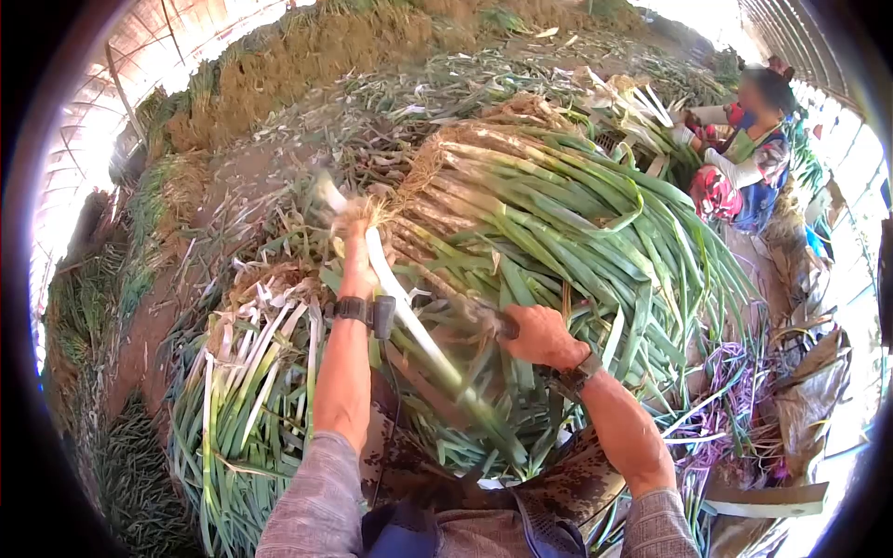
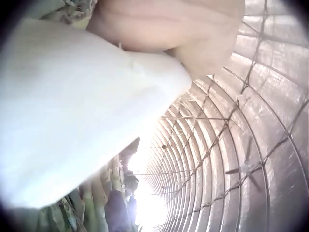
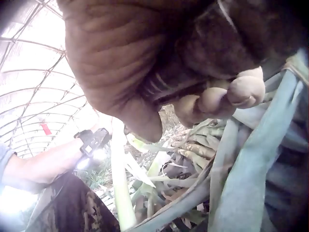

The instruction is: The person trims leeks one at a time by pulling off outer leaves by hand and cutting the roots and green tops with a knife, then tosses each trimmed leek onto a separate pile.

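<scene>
In the head view my left hand grips a leek by its white shank near the root end. Its green top slants down toward my lap. Up close in the left wrist view, the white shank lies across the palm side of the hand. My right hand is curled round the dark handle of a tool, whose far part is motion-blurred beside the leek. From the right wrist view, the right fist wraps that handle, and the pale leek hangs beyond the thumb.
A big pile of untrimmed leeks with rooty ends lies ahead. Cleaned leeks are stacked at the left. Loose leaves litter the ground, purple strands lie at the right, and another person sits at the far right.
</scene>
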The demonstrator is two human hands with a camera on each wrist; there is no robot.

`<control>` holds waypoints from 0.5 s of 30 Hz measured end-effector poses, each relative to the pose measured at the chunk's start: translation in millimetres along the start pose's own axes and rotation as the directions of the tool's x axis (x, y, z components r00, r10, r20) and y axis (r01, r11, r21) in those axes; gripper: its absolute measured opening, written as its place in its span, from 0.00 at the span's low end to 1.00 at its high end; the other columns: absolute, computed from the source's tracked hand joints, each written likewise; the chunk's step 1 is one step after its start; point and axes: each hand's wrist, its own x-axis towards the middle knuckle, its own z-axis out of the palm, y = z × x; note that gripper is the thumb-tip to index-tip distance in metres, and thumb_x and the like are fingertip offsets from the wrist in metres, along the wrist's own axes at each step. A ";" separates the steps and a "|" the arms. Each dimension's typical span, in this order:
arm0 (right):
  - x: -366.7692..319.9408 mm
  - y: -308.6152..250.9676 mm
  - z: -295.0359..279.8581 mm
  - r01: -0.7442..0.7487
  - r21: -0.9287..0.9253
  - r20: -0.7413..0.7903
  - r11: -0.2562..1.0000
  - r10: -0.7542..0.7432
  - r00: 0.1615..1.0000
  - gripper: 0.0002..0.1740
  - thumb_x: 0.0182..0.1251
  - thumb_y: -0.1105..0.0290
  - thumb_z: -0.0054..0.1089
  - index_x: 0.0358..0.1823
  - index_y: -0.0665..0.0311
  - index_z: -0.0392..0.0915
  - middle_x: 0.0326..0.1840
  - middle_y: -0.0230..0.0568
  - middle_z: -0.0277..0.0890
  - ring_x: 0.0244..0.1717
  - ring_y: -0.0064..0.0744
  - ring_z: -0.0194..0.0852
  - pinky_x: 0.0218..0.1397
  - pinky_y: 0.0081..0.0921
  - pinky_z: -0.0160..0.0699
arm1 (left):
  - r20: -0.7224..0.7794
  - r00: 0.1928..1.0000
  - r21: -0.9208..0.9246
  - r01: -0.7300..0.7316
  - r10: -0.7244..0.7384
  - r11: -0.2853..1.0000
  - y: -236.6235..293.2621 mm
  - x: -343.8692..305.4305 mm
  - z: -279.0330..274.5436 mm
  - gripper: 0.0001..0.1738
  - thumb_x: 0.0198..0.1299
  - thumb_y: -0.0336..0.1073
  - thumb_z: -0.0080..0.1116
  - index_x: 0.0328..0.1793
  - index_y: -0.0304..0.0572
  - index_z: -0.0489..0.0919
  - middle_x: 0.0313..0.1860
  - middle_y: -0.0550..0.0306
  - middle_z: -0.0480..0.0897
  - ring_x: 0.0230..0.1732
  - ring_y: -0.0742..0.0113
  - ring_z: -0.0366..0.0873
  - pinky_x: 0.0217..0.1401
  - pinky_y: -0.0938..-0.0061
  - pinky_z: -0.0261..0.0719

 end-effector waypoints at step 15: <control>5.9 5.9 11.1 0.027 0.025 -0.080 0.999 -0.025 0.996 0.21 0.58 0.55 0.66 0.49 0.58 0.82 0.34 0.51 0.84 0.40 0.57 0.82 0.47 0.48 0.79 | 0.238 0.966 0.113 0.074 -0.099 0.991 -19.9 -18.1 -3.7 0.19 0.72 0.43 0.53 0.63 0.41 0.73 0.52 0.56 0.80 0.50 0.60 0.78 0.55 0.61 0.77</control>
